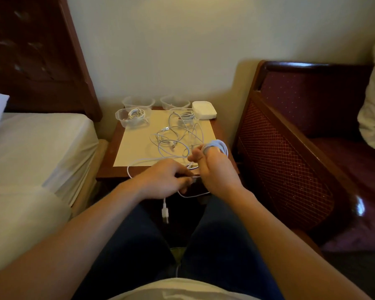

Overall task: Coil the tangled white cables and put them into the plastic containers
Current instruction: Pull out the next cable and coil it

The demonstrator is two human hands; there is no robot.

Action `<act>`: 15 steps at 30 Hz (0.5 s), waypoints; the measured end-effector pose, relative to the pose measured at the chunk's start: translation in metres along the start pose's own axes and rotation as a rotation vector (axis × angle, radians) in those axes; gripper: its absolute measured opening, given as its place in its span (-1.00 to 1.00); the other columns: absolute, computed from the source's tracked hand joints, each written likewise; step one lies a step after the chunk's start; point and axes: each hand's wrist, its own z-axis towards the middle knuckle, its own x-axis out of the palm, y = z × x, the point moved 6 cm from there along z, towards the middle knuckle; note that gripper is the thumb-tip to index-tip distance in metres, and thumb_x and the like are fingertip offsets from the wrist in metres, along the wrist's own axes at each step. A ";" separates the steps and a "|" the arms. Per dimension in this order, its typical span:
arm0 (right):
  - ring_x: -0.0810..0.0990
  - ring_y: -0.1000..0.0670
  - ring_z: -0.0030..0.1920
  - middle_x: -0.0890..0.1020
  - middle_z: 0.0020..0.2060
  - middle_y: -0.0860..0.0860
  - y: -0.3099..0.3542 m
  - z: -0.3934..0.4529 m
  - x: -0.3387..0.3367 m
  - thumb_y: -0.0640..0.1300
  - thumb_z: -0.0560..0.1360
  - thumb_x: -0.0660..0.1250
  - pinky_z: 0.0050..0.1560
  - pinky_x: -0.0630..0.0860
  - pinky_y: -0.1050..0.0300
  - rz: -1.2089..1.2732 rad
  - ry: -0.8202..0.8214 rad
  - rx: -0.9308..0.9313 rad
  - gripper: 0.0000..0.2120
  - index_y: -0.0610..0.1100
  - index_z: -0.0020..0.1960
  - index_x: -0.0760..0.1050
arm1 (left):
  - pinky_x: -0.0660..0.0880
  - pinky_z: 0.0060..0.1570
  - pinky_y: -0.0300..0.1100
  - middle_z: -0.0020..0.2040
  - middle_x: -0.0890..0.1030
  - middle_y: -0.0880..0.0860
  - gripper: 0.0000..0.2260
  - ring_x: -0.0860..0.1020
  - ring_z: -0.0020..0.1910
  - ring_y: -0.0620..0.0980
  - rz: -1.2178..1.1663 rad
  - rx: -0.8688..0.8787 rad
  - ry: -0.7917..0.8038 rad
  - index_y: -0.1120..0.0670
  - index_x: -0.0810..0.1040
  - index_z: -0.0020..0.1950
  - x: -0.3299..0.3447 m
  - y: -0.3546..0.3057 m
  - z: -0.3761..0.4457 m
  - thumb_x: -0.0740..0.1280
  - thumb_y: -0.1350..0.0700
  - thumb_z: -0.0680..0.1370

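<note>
I am in the middle of coiling one white cable (182, 192). My right hand (217, 169), a little right of the frame's centre, has its fingers curled closed around a small coil (217, 146) of cable that is wound over the fingers. My left hand (162, 178), just beside it at the centre, pinches the loose run of the same cable and feeds it across. The plug end (165, 214) hangs down below my left hand, between my knees.

The other cables (175, 137) lie as a loose tangle on the pale sheet (134, 148) of the tabletop (108, 169), above my hands in the frame. At the back, the left front container (133, 116) already holds a coiled cable. Another container (182, 114) to its right seems to hold cable too, but I cannot tell if that one is neatly coiled. Two more containers (138, 102) stand behind, next to a white box (204, 109).

I judge the next move is to wind the remaining length, plug included, around my right fingers. Then I must slide the coil off without letting it spring open, and set it into a free container at the back.
</note>
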 end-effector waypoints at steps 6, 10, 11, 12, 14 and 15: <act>0.60 -0.15 -0.43 0.61 -0.49 -0.11 -0.027 -0.007 0.029 0.17 0.71 0.02 -0.26 0.59 0.00 -0.007 0.326 0.218 -0.38 -0.24 -0.24 0.55 | 0.37 -0.55 -0.36 -0.31 0.51 0.06 -0.92 0.40 -0.45 -0.12 -0.909 -0.318 0.041 0.15 0.57 0.11 -0.022 0.017 -0.004 0.34 0.23 0.62; 0.42 -0.05 -0.57 0.48 -0.56 -0.06 -0.010 -0.022 0.048 0.39 0.63 -0.11 -0.49 0.35 0.17 0.400 0.547 0.366 -0.23 -0.24 -0.11 0.54 | 0.54 -0.44 -0.33 -0.19 0.59 0.10 -0.72 0.52 -0.38 -0.10 -1.485 -0.345 0.086 0.27 0.59 0.14 -0.008 0.016 -0.006 0.36 0.10 0.54; 0.39 -0.02 -0.58 0.46 -0.57 -0.05 -0.007 -0.025 0.052 0.44 0.60 -0.14 -0.50 0.32 0.17 0.464 0.576 0.391 -0.22 -0.21 -0.11 0.52 | 0.59 -0.39 -0.29 -0.14 0.62 0.14 -0.66 0.56 -0.35 -0.07 -1.591 -0.340 0.067 0.32 0.60 0.16 -0.006 0.016 -0.005 0.36 0.08 0.53; 0.36 0.01 -0.60 0.45 -0.58 -0.02 -0.003 -0.028 0.053 0.44 0.60 -0.15 -0.52 0.28 0.19 0.551 0.589 0.415 -0.26 -0.15 -0.10 0.48 | 0.63 -0.34 -0.26 -0.11 0.64 0.18 -0.63 0.60 -0.33 -0.03 -1.664 -0.330 0.044 0.36 0.58 0.19 -0.004 0.016 -0.005 0.37 0.09 0.52; 0.30 0.06 -0.64 0.42 -0.60 0.02 0.004 -0.031 0.053 0.36 0.64 -0.09 -0.57 0.21 0.23 0.742 0.598 0.428 -0.43 -0.06 -0.10 0.43 | 0.65 -0.30 -0.24 -0.10 0.64 0.19 -0.65 0.64 -0.31 0.00 -1.727 -0.321 -0.049 0.36 0.54 0.23 -0.002 0.017 -0.003 0.35 0.16 0.54; 0.27 0.06 -0.64 0.39 -0.59 0.02 0.005 -0.031 0.053 0.31 0.66 -0.03 -0.58 0.19 0.23 0.797 0.595 0.420 -0.48 -0.07 -0.11 0.43 | 0.64 -0.31 -0.26 -0.12 0.64 0.19 -0.67 0.63 -0.32 -0.01 -1.719 -0.325 -0.111 0.34 0.51 0.27 -0.001 0.019 -0.001 0.34 0.20 0.56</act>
